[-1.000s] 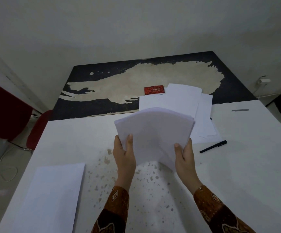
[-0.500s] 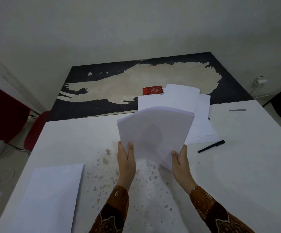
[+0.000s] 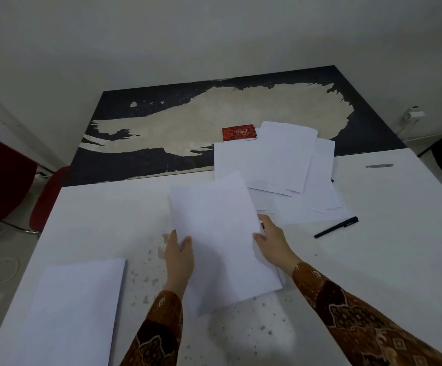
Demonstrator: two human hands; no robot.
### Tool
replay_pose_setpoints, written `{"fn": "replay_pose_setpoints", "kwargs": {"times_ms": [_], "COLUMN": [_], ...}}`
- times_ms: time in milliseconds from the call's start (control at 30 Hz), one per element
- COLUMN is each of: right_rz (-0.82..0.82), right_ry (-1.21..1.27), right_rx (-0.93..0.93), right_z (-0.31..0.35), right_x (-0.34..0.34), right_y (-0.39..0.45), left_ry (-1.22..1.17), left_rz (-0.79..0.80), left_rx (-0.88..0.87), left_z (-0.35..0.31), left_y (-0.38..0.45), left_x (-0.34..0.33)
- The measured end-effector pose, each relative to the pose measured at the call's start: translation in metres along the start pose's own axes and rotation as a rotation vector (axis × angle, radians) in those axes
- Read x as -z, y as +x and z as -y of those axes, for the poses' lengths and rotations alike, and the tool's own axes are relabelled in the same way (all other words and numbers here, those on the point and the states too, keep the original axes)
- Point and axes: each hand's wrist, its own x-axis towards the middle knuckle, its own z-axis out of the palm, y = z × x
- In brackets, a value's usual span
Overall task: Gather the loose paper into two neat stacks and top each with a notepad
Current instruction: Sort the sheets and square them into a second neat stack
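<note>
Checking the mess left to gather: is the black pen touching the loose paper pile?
Apart. The head view shows bare white table between the black pen and the near edge of the loose paper pile.

A: Paper?
B: Held sheaf (image 3: 222, 241): plain white. Neat stack (image 3: 74, 310) at near left: white. Loose sheets (image 3: 275, 159) at the far side: white.

A: Notepad?
B: Notepad (image 3: 238, 132): red cover, darker mottled pattern, small pale emblem in the middle.

A: Pen?
B: Pen (image 3: 336, 227): black.

A: Surfaces?
B: Near table (image 3: 399, 249): white, with grey-brown speckles towards the middle. Far table (image 3: 161, 122): black, worn to a large cream patch with ragged edges.

A: Clothing?
B: Sleeves (image 3: 346, 313): brown and black, gold diamond motifs.

A: Seating?
B: Chair (image 3: 48, 199): dark red.
</note>
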Motion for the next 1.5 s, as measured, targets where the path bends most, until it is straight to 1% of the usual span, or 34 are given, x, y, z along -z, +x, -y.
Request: {"fn": "replay_pose_setpoints", "kwargs": {"times_ms": [67, 100, 167, 233, 300, 367, 433, 567, 633, 700, 767, 800, 867, 933, 1033, 1100, 1267, 1400, 1500], "right_rz": [0.087, 0.070, -0.085, -0.295, -0.469, -0.570, -0.593, -0.603, -0.615, -0.614, -0.646, -0.672, -0.689, -0.644, -0.499, -0.381, -0.131, 0.036, 0.109], "right_ry": [-0.071, -0.113, -0.164, -0.113, -0.068, -0.086, -0.153, -0.324, -0.369, -0.313, -0.100, 0.028, 0.249, 0.372, 0.558, 0.608, 0.396, 0.280, 0.209], "right_rx": [-0.020, -0.026, -0.050, -0.141, -0.312, -0.492, -0.584, -0.559, -0.546, -0.497, -0.447, -0.451, -0.517, -0.554, -0.477, -0.447, -0.390, -0.369, -0.339], "right_z": [-0.003, -0.005, -0.008, -0.011, -0.014, -0.022, -0.030, -0.038, -0.035, -0.030, -0.026, -0.026, -0.023, -0.022, -0.021, -0.021, -0.036, -0.035, -0.033], "right_x": [-0.001, 0.003, 0.017, 0.038, 0.064, 0.085, 0.094, 0.077, 0.069, 0.066, 0.066, 0.068, 0.073, 0.077, 0.078, 0.071, 0.041, 0.021, 0.012], "right_y": [0.017, 0.029, 0.062, 0.097, 0.126, 0.147, 0.158, 0.173, 0.178, 0.181, 0.180, 0.181, 0.179, 0.175, 0.157, 0.133, 0.074, 0.033, 0.016], "left_ry": [0.003, 0.003, -0.014, -0.003, 0.014, 0.013, -0.008, -0.034, -0.043, -0.044, -0.025, -0.017, -0.014, -0.022, -0.030, -0.034, -0.068, -0.167, -0.222], "left_rz": [-0.016, -0.032, -0.062, -0.066, -0.045, -0.028, -0.016, -0.013, -0.026, -0.041, -0.049, -0.054, -0.070, -0.080, -0.075, -0.083, -0.073, -0.087, -0.086], "left_rx": [0.034, 0.040, 0.073, 0.115, 0.146, 0.172, 0.155, 0.120, 0.104, 0.098, 0.102, 0.111, 0.101, 0.090, 0.079, 0.083, 0.131, 0.217, 0.183], "left_z": [0.008, 0.011, 0.011, 0.013, 0.018, 0.024, 0.025, 0.028, 0.030, 0.032, 0.034, 0.034, 0.033, 0.031, 0.031, 0.027, 0.025, 0.020, 0.016], "left_y": [0.009, 0.015, 0.029, 0.043, 0.054, 0.058, 0.054, 0.048, 0.048, 0.048, 0.047, 0.046, 0.045, 0.043, 0.043, 0.041, 0.039, 0.039, 0.038], "left_x": [0.001, 0.002, 0.004, 0.006, 0.006, 0.007, 0.009, 0.009, 0.008, 0.007, 0.007, 0.006, 0.006, 0.005, 0.005, 0.005, 0.006, 0.006, 0.004]}}
